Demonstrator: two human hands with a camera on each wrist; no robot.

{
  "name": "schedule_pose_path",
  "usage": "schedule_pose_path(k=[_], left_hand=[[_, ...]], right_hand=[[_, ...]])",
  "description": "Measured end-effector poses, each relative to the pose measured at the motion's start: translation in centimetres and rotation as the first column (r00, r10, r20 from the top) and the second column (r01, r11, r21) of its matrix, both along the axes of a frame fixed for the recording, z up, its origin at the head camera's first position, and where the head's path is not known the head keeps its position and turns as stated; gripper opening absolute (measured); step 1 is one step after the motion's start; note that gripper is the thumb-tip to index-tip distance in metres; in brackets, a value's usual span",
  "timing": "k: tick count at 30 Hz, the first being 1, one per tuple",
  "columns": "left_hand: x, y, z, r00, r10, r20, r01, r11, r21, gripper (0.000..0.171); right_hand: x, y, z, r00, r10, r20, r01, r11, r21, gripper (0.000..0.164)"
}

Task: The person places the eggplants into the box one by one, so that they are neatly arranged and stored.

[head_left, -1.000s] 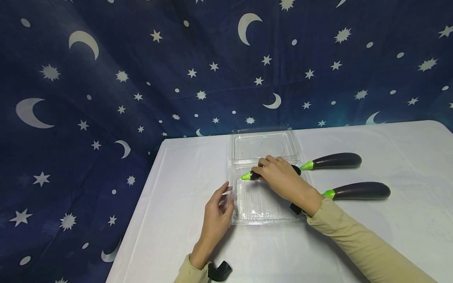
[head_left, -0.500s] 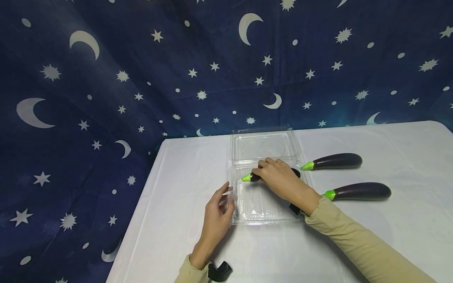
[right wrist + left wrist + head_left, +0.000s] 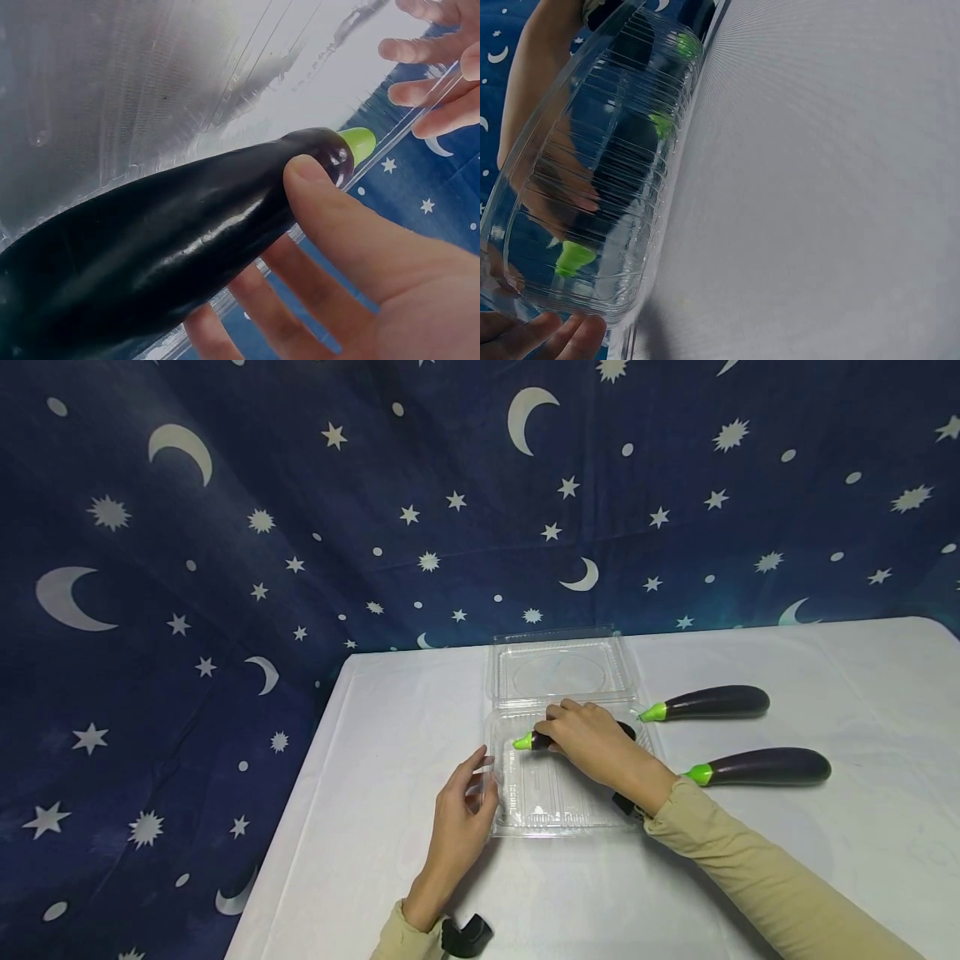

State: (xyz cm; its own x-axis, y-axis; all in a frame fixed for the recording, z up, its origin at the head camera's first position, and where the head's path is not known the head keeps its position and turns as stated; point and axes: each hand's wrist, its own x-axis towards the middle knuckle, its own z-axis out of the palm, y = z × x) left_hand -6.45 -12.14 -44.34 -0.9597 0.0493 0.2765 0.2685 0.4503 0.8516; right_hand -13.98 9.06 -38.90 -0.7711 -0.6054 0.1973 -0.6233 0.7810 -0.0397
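My right hand [image 3: 588, 737] grips a dark purple eggplant with a bright green stem [image 3: 522, 742], over the base of a clear plastic clamshell box [image 3: 540, 817]. In the right wrist view the thumb lies along the top of the eggplant [image 3: 187, 225] near its stem, and the fingers wrap its far side. My left hand [image 3: 461, 814] stands at the box's left edge, fingers loosely bent, fingertips right at the rim. Through the clear wall in the left wrist view, the held eggplant's green stem [image 3: 574, 258] shows.
The box's lid [image 3: 558, 672] lies folded back behind the base. Two more eggplants lie on the white table to the right, an upper eggplant [image 3: 720, 702] and a lower eggplant [image 3: 772, 767]. A blue star-and-moon cloth [image 3: 420, 468] hangs behind the table.
My right hand and the eggplant have sunk very slightly toward the near side of the box base. The left hand keeps its place at the edge.
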Motion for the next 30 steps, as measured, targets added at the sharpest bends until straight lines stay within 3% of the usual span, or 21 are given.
schedule_pose_path(k=[30], left_hand=[[0.02, -0.03, -0.04, 1.0, -0.008, -0.015, 0.008, 1.0, 0.003, 0.048]], right_hand=[[-0.04, -0.12, -0.29, 0.998, 0.055, 0.022, -0.055, 0.998, -0.012, 0.014]])
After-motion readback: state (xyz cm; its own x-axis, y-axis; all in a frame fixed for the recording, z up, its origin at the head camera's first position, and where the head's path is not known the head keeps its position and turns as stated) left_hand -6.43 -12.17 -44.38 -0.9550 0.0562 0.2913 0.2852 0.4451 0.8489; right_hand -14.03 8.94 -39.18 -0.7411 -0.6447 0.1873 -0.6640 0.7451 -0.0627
